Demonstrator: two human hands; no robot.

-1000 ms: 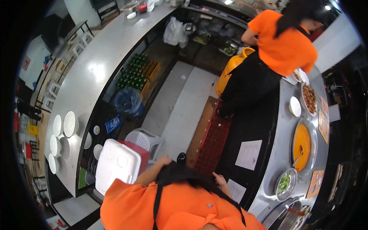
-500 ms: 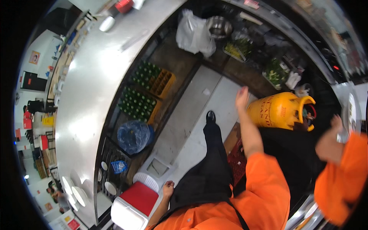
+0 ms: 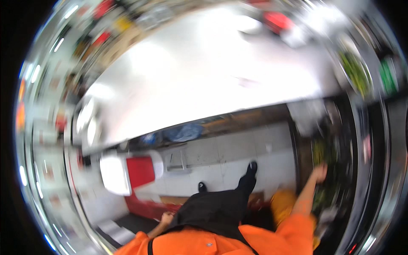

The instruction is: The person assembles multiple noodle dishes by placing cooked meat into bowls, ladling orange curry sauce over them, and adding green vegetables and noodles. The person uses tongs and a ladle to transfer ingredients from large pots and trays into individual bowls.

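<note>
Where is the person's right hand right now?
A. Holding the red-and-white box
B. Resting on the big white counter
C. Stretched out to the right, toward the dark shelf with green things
C: the right hand is raised at the end of an outstretched arm beside the blurred shelf, empty as far as the blur shows.

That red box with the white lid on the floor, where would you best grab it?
Probably by its two opposite sides, with both hands coming down from above. The red plastic box with a white lid looks broad and blocky, and it sits flat on the grey tiled floor, so it seems too wide for a one-handed grip. Blur hides any handles.
</note>
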